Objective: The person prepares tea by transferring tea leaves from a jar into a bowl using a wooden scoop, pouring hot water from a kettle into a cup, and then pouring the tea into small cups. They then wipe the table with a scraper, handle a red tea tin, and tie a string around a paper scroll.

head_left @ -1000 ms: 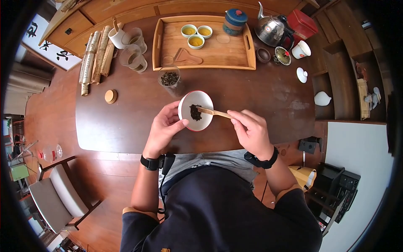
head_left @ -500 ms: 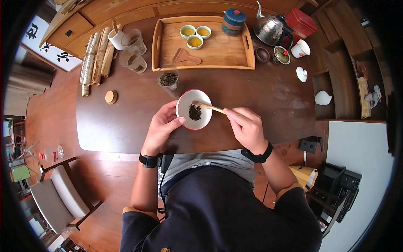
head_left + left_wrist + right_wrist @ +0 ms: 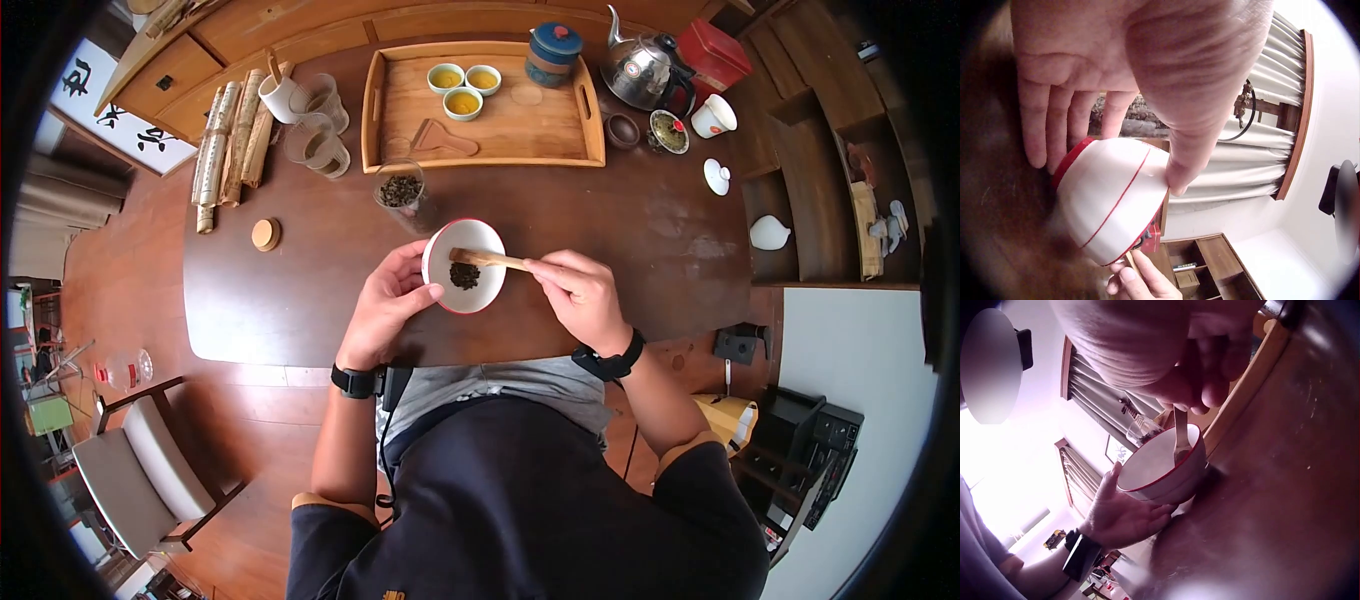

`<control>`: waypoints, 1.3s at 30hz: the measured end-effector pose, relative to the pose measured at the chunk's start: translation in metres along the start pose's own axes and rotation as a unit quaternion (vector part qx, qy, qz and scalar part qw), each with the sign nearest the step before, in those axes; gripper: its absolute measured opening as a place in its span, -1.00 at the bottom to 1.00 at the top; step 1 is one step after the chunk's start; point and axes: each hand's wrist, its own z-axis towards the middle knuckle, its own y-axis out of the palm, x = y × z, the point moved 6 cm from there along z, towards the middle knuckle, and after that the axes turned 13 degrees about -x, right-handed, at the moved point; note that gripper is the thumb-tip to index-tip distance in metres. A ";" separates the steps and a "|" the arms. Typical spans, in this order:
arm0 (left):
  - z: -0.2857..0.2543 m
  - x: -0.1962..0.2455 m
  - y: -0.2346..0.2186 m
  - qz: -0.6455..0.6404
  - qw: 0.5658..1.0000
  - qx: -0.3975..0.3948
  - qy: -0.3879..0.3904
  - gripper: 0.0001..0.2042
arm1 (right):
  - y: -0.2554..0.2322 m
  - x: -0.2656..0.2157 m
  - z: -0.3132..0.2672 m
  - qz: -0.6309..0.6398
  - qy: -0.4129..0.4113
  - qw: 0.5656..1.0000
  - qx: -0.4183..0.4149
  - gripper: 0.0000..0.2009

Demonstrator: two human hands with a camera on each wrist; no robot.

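A white bowl with a red rim is tilted over the near part of the table, dark tea leaves inside it. The left hand grips its side, thumb near the rim and fingers beneath; the left wrist view shows the bowl's outside with a thin red line. Between thumb and fingers the right hand pinches a wooden scoop, whose wide end lies inside the bowl just above the leaves. In the right wrist view the scoop dips into the bowl.
Behind the bowl stands a glass of leaves. A wooden tray holds three filled cups and a blue pot. Kettle, gaiwan and white lid are at right; glasses, bamboo rolls and a round lid at left.
The right hand has shifted slightly left with the scoop, whose wide end has moved from the leaves to the bowl's upper left. The bowl has barely moved.
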 end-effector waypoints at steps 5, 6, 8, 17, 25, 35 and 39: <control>0.000 -0.003 -0.002 -0.004 1.000 0.000 0.006 -0.39 | -0.004 0.001 -0.003 -0.017 -0.007 0.999 0.034 -0.72; 0.000 -0.003 -0.003 -0.003 1.000 0.002 0.006 -0.39 | -0.004 0.001 -0.004 -0.016 -0.002 1.000 0.010 -0.72; -0.001 -0.002 -0.004 -0.002 1.000 0.004 0.005 -0.39 | -0.004 -0.001 -0.004 -0.013 0.008 0.999 -0.037 -0.72; -0.001 -0.001 -0.003 -0.011 1.000 -0.006 0.010 -0.39 | -0.002 -0.001 -0.003 0.046 0.026 0.999 -0.009 -0.72; 0.000 -0.002 -0.002 -0.005 1.000 -0.002 0.015 -0.39 | -0.009 -0.016 -0.010 -0.075 -0.014 0.997 -0.001 -0.76; 0.000 -0.002 -0.001 0.003 1.000 0.009 0.015 -0.39 | -0.006 -0.009 -0.017 -0.053 -0.006 0.998 0.035 -0.72; 0.001 0.001 0.000 0.012 1.000 0.022 0.005 -0.41 | -0.005 -0.008 -0.015 -0.116 -0.020 0.992 0.039 -0.73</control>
